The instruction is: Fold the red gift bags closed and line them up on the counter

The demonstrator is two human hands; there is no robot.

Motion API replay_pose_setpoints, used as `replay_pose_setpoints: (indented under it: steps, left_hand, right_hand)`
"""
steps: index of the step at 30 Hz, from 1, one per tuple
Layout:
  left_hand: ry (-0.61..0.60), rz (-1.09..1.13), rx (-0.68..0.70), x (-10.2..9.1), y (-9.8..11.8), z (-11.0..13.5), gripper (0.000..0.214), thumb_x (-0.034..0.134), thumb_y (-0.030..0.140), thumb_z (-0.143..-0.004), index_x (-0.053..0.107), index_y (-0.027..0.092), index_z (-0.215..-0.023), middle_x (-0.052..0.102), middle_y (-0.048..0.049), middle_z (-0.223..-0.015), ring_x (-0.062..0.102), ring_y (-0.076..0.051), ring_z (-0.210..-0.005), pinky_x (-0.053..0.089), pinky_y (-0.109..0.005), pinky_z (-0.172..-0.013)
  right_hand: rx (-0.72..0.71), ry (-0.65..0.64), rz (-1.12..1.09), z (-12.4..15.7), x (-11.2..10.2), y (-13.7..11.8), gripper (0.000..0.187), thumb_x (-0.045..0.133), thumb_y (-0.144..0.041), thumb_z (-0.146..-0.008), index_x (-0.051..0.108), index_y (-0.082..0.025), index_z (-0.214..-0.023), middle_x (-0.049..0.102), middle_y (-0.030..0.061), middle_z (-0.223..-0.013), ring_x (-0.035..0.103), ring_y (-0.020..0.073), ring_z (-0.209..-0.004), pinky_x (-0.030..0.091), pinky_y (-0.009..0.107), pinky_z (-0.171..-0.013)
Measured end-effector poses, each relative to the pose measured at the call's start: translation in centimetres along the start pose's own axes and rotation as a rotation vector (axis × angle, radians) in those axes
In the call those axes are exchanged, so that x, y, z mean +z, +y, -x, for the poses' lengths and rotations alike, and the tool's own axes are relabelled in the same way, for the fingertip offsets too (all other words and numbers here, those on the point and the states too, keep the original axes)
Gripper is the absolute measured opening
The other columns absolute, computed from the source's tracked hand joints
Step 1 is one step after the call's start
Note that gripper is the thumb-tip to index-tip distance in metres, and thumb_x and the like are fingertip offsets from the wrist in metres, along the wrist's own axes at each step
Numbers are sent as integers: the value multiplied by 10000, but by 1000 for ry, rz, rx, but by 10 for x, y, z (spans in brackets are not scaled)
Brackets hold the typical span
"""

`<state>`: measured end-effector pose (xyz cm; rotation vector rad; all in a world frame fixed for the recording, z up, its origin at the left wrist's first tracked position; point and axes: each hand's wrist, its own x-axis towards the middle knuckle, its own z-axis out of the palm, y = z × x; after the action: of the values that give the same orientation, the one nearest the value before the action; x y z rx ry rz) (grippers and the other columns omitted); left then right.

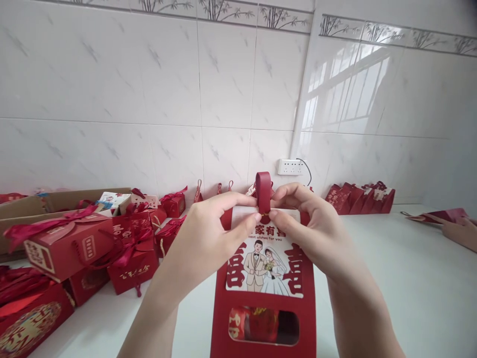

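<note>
Red gift box (263,298) is sitting at the near edge of the table (391,278), roughly midway along it, with its printed wedding-couple panel facing the wearer. Both hands are meeting at its top. The left hand (208,233) is pinching the foot of the red loop handle (263,191) with thumb and forefinger clenched on it, and the right hand (309,223) is doing the same from the other side, its fingers (278,216) grasping the same spot. The fingertips of the two hands are almost touching there. Low on the box, a clear window (263,325) is showing red wrapped pieces inside.

Over at the left edge, a heap of ribboned red boxes (122,243) is crowding in front of an open cardboard carton (22,209). Along the far edge to the right, a row of red bags (359,196) is leaning against the tiled wall, below a white power socket (290,166). At the right edge, another person's hand (460,232) is resting beside flat red sheets (436,215).
</note>
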<state>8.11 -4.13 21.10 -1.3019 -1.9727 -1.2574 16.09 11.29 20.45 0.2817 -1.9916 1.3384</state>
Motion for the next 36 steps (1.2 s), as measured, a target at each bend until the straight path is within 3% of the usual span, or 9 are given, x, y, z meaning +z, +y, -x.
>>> replay_pose_setpoints:
  steps: [4, 9, 12, 20, 25, 29, 36]
  left_hand:
    - [11, 63, -26, 1, 1, 2, 129, 650, 237, -785, 711, 251, -898, 599, 71, -517, 403, -49, -315, 290, -172, -287]
    - [-5, 84, -97, 3, 4, 1, 140, 616, 284, -807, 713, 242, -898, 688, 28, -698, 539, -79, -449, 383, -165, -356]
    - [-30, 88, -150, 2, 5, 1, 169, 616, 339, -802, 709, 235, -897, 700, 9, -755, 589, -108, -540, 386, -167, -370]
    - [30, 161, -131, 11, 4, 1, 87, 606, 264, -791, 686, 246, -818, 596, 68, -549, 463, -60, -414, 373, -157, -370]
    - [40, 222, -85, 14, 4, -3, 88, 593, 214, -804, 674, 245, -795, 668, 69, -719, 564, -56, -560, 440, -124, -471]
    - [52, 212, -82, 16, 3, -2, 70, 598, 233, -808, 665, 247, -792, 661, 66, -723, 592, -77, -632, 464, -135, -518]
    - [78, 214, -85, 16, 4, -2, 73, 609, 216, -789, 679, 237, -783, 658, 62, -714, 565, -64, -578, 457, -142, -512]
  right_hand:
    - [-14, -52, -62, 1, -2, 0, 81, 540, -160, -846, 497, -213, -888, 629, 5, -902, 624, 114, -808, 498, 207, -622]
    - [-11, -103, -132, 0, -4, 1, 127, 555, -154, -835, 480, -221, -911, 621, 21, -912, 623, 149, -893, 511, 205, -602]
    - [-8, -103, -155, 1, -3, 1, 139, 559, -162, -831, 478, -226, -925, 617, 16, -892, 623, 134, -814, 506, 201, -580]
    - [30, 4, -150, 2, 0, 2, 160, 581, -171, -813, 475, -235, -914, 615, -16, -816, 587, 80, -614, 461, 166, -484]
    - [-10, 40, -77, 1, -2, 3, 155, 588, -168, -811, 516, -228, -934, 642, -1, -840, 617, 100, -698, 483, 167, -526]
    - [-28, 22, -70, 0, -4, 4, 177, 583, -134, -799, 535, -221, -945, 638, 1, -841, 625, 107, -747, 493, 161, -547]
    - [-80, -23, -26, -3, -5, 3, 183, 575, -145, -800, 545, -209, -969, 638, 8, -863, 621, 124, -810, 522, 194, -629]
